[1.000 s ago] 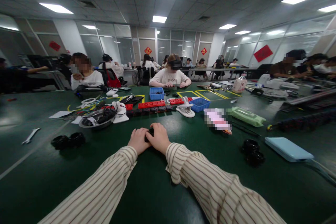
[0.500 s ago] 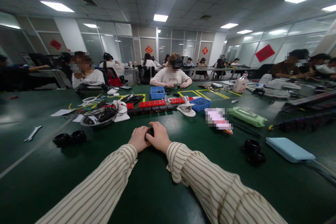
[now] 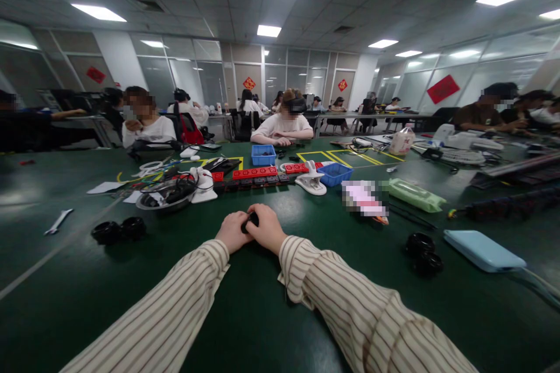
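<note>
Two hands meet on the green bench [image 3: 262, 315], a little in from its near edge and about midway along it: the left hand [image 3: 231, 232] and the right hand [image 3: 268, 227] are pressed together around a small black part [image 3: 250, 222], fingers curled over it so that only a dark sliver shows between them. Both wrists come out of striped sleeves [image 3: 332, 297] lying on the bench. Toward the left edge sit two black rings [image 3: 114, 231] side by side, with a white spanner [image 3: 56, 222] farther left. Toward the right edge lie another pair of black rings [image 3: 420, 252], one in front of the other, and just beyond them a pale blue flat case [image 3: 479, 249]. Beyond the hands, toward the far edge, a round tray of cables [image 3: 165, 195] stands beside a row of red and black blocks [image 3: 254, 176], then a white clamp [image 3: 310, 180] and a blue basket [image 3: 333, 173]. A person in a white shirt [image 3: 283, 127] sits at the far edge, hands on the bench.
</note>
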The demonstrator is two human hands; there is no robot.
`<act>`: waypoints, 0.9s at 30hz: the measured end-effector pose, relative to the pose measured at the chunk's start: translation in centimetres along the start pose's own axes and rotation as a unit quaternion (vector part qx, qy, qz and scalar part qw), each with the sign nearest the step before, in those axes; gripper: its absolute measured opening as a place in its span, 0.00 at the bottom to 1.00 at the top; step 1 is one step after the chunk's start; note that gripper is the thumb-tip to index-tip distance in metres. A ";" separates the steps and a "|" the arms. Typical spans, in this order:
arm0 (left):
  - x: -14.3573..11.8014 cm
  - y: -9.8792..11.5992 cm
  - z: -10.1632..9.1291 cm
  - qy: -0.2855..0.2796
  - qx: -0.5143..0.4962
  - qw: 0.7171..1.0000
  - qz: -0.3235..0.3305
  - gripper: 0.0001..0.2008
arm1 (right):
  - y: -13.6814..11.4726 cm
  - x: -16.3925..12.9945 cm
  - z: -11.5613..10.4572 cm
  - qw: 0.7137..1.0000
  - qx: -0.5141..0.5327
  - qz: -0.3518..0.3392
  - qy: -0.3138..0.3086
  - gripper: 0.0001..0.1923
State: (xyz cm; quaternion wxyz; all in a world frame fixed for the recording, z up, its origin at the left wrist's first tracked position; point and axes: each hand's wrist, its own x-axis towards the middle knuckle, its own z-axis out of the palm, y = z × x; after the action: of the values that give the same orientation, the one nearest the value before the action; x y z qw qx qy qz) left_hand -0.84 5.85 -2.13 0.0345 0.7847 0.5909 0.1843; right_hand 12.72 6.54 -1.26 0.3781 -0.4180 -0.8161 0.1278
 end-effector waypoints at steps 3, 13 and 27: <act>-0.2 0.1 0.0 -0.001 0.013 1.000 -0.014 0.20 | -0.2 -0.1 -0.1 1.000 0.023 -0.007 0.002 0.17; -0.4 1.0 -0.4 0.028 0.027 0.998 -0.051 0.19 | -0.2 -0.1 0.2 0.998 -0.029 0.053 0.028 0.11; -0.4 0.7 -0.5 0.004 0.001 0.999 -0.032 0.23 | -0.3 -0.2 0.0 1.000 0.013 0.004 0.025 0.20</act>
State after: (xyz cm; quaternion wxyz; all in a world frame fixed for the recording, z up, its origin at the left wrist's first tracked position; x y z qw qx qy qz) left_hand -0.47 5.15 -1.54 0.0377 0.7646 0.6162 0.1854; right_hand 12.63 6.13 -1.18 0.4033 -0.4198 -0.8027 0.1296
